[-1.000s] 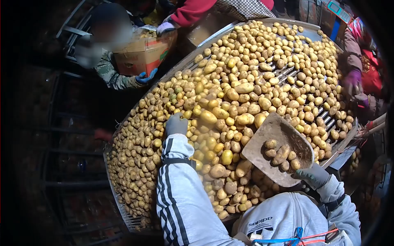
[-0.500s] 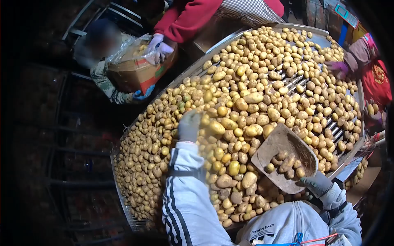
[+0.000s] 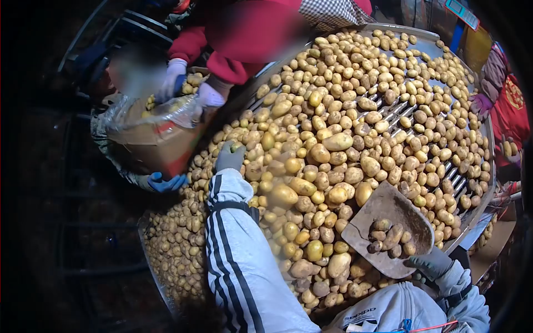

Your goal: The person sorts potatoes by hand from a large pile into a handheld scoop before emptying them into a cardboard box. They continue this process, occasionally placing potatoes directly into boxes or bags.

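Potatoes point(image 3: 338, 141) cover a wide sorting table with metal slats. My left hand point(image 3: 230, 157), in a grey glove, reaches out over the potatoes at the table's far left side; its fingers are curled around a greenish potato point(image 3: 237, 146). My right hand point(image 3: 433, 263), also gloved, grips the lower right rim of a worn, dirty scoop point(image 3: 365, 221). The scoop rests over the potatoes and holds several small potatoes point(image 3: 393, 236) in its hollow.
At the upper left, people hold a cardboard box point(image 3: 158, 145) lined with clear plastic, with potatoes inside. The table's metal rim point(image 3: 482, 213) curves along the right. Another person's purple-gloved hand point(image 3: 481, 104) is at the right edge.
My left hand has moved left, towards the table's edge. The scoop and my right hand have barely shifted. The box has moved left and down, and a co-worker's hand now reaches into it.
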Motion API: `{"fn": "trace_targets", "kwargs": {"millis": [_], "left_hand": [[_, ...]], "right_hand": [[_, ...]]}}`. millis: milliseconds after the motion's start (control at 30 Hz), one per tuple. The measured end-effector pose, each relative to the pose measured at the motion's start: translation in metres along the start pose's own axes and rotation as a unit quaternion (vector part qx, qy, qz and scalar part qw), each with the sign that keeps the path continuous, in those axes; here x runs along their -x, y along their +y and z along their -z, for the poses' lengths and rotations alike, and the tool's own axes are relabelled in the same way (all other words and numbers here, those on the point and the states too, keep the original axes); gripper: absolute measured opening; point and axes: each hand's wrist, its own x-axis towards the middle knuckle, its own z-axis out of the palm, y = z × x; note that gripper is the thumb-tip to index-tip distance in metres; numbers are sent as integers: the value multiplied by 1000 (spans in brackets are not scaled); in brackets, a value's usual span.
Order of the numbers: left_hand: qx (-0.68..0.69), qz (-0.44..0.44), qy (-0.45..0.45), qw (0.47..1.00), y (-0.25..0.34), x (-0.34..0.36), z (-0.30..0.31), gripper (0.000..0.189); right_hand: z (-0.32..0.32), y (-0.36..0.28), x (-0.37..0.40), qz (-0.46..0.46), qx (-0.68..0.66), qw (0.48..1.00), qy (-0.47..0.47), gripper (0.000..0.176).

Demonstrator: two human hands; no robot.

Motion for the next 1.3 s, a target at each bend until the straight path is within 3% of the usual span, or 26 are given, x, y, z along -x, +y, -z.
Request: {"fn": "trace_targets", "kwargs": {"millis": [100,167,233,300,333,367,433,500,533,567,600,700,767,867,1100,1300], "left_hand": [[46,-65,-30,996,3,28,9,50],[65,-28,-121,990,24,52,12,68],[-1,-69,-128,989,27,79,-9,66],[159,-108,-60,980,3,87,-63,52],[252,-25,-93,963,49,123,-42,53],[180,-21,-149,972,47,120,-51,58],[70,-115,-75,988,89,172,-45,67],[-5,-75,-110,991,106,212,-52,72],[34,-84,-136,987,110,226,-47,77],[33,-130,-92,987,103,239,-55,73],[27,-128,-110,985,102,250,-54,71],[31,-144,-120,982,105,282,-29,70],[115,-193,-100,969,84,291,-32,66],[109,-165,-83,977,76,311,-11,64],[4,-97,72,993,24,340,24,58],[-67,-48,166,983,-46,358,27,61]], "right_hand": [[-1,9,-10,39,9,999,-11,29],[-3,1,-6,29,29,999,-8,28],[-3,-4,-3,33,48,998,-3,26],[1,1,-4,49,58,997,-7,24],[4,5,-5,55,63,996,-9,24],[9,10,-6,58,67,996,-15,25],[17,24,-10,65,73,995,-26,27],[20,32,-14,120,86,989,-26,30],[19,36,-15,168,96,981,-22,31],[21,39,-10,167,80,982,-24,33],[24,40,-5,166,64,984,-25,34],[35,38,9,103,4,994,-46,40],[41,52,1,158,4,986,-46,43],[40,61,-6,206,-35,977,-52,43],[60,64,-7,50,114,991,-46,27],[54,59,-4,30,49,997,-42,21]]}}
